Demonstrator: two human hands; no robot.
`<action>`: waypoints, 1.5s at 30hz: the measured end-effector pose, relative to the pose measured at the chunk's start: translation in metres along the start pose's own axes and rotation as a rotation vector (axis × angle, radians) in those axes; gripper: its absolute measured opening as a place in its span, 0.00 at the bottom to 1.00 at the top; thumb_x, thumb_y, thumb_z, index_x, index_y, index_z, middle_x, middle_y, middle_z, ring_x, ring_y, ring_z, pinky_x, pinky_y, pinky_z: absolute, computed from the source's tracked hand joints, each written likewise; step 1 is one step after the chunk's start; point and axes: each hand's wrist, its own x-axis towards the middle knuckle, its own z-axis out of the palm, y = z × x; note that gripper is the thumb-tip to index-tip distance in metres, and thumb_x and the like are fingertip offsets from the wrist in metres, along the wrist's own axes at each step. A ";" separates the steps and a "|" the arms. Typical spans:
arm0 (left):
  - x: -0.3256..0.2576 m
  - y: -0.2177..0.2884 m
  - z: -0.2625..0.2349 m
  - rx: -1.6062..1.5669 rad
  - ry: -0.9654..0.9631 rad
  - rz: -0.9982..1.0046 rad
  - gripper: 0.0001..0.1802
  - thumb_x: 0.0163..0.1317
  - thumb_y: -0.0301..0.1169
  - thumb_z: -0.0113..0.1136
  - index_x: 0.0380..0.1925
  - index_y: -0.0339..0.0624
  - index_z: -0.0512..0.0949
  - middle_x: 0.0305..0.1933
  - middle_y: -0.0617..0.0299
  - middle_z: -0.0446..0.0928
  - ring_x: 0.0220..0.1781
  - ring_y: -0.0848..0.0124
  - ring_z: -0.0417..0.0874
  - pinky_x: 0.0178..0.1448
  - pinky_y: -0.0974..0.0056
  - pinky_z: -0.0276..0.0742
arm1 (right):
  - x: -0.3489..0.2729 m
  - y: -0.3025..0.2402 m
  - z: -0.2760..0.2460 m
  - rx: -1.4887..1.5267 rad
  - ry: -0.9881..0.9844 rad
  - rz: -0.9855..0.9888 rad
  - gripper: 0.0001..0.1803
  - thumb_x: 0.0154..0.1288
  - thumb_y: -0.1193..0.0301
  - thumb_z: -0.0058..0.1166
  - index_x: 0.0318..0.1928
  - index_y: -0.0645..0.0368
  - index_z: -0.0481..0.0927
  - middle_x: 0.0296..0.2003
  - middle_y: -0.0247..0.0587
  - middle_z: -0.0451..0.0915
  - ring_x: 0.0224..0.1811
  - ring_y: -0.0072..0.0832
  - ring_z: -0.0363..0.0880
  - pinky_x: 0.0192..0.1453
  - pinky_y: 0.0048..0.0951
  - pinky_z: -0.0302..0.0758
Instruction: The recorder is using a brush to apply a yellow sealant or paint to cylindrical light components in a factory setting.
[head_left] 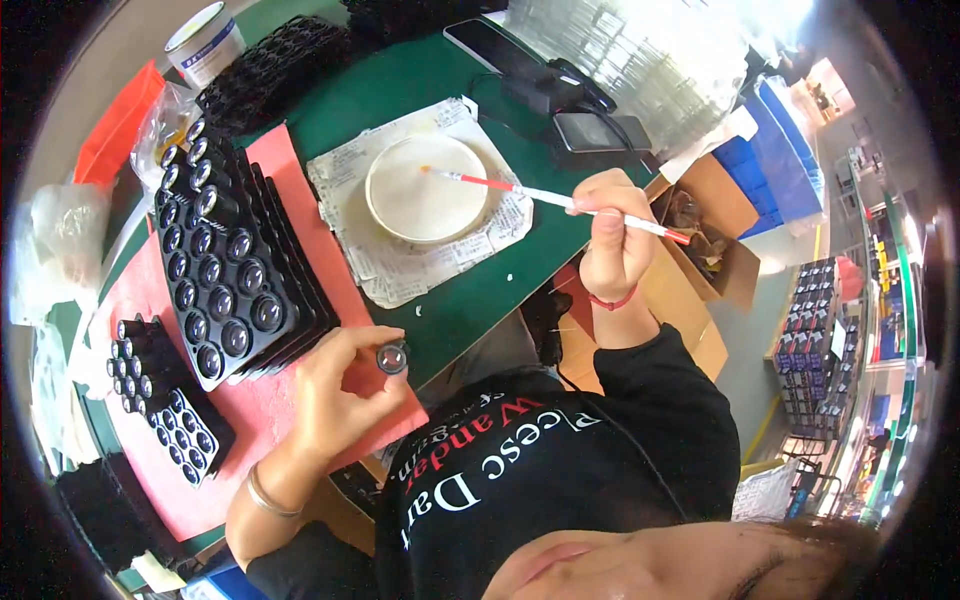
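My left hand pinches a small black round lens piece between thumb and fingertips, its glassy end turned up. In my right hand is a thin paintbrush with a white and red handle. The brush's orange-tinted tip reaches over a round whitish dish; whether it touches the dish I cannot tell. Beneath the dish lies a stack of printed paper sheets. Left of my left hand stands a pile of black trays, with similar lens pieces seated in the top one.
A pink foam sheet lies under the trays and a smaller group of lens pieces. Farther back on the green table are a white tub, black netted trays and a phone-like device. An open cardboard box stands to the right.
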 end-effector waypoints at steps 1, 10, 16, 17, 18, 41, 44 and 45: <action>0.000 -0.001 0.000 -0.057 -0.019 -0.107 0.17 0.39 0.23 0.62 0.35 0.38 0.76 0.30 0.60 0.77 0.30 0.73 0.77 0.34 0.72 0.72 | 0.001 0.001 0.001 -0.005 -0.006 -0.002 0.08 0.61 0.75 0.41 0.27 0.64 0.71 0.24 0.44 0.73 0.23 0.29 0.69 0.29 0.26 0.66; -0.006 -0.009 0.002 -0.535 0.074 -0.381 0.13 0.48 0.27 0.62 0.35 0.34 0.75 0.29 0.66 0.75 0.31 0.82 0.73 0.33 0.77 0.69 | 0.012 0.007 -0.005 0.389 0.306 0.209 0.15 0.67 0.62 0.35 0.29 0.60 0.66 0.20 0.38 0.65 0.23 0.23 0.61 0.27 0.24 0.59; -0.003 -0.004 -0.005 -0.659 0.056 -0.484 0.13 0.50 0.29 0.63 0.34 0.34 0.74 0.27 0.68 0.75 0.30 0.83 0.73 0.35 0.76 0.70 | -0.014 -0.009 0.005 0.792 0.318 0.341 0.11 0.67 0.62 0.36 0.31 0.55 0.63 0.20 0.32 0.61 0.23 0.22 0.56 0.27 0.24 0.57; -0.004 -0.007 -0.005 -0.645 0.035 -0.484 0.13 0.50 0.29 0.63 0.34 0.34 0.74 0.28 0.67 0.76 0.30 0.83 0.74 0.35 0.76 0.70 | -0.017 -0.011 0.004 0.806 0.289 0.349 0.12 0.67 0.62 0.36 0.31 0.55 0.62 0.20 0.32 0.61 0.24 0.22 0.57 0.28 0.24 0.58; -0.005 -0.007 -0.005 -0.649 0.048 -0.486 0.13 0.50 0.29 0.63 0.34 0.34 0.74 0.28 0.67 0.76 0.30 0.83 0.74 0.35 0.76 0.70 | -0.020 -0.010 0.002 0.818 0.261 0.355 0.12 0.67 0.62 0.35 0.30 0.55 0.61 0.20 0.33 0.61 0.24 0.22 0.58 0.29 0.24 0.59; -0.010 -0.010 -0.006 -0.790 -0.009 -0.265 0.13 0.55 0.25 0.57 0.41 0.34 0.72 0.35 0.65 0.76 0.37 0.80 0.74 0.44 0.73 0.69 | -0.032 0.000 0.018 0.489 0.281 0.239 0.14 0.66 0.60 0.38 0.29 0.56 0.63 0.20 0.32 0.63 0.22 0.22 0.58 0.25 0.21 0.56; -0.013 -0.006 -0.007 -0.463 0.028 -0.206 0.17 0.50 0.28 0.61 0.40 0.31 0.73 0.33 0.58 0.77 0.33 0.76 0.78 0.36 0.71 0.75 | -0.037 0.012 0.019 0.422 0.459 0.276 0.15 0.66 0.59 0.35 0.30 0.58 0.63 0.20 0.40 0.65 0.21 0.27 0.63 0.26 0.25 0.62; -0.012 0.001 -0.014 -0.358 0.022 -0.123 0.20 0.47 0.30 0.64 0.39 0.30 0.73 0.32 0.54 0.77 0.31 0.73 0.80 0.33 0.69 0.76 | -0.040 0.016 0.019 0.349 0.474 0.288 0.16 0.65 0.59 0.35 0.30 0.59 0.64 0.21 0.41 0.66 0.21 0.28 0.65 0.27 0.25 0.63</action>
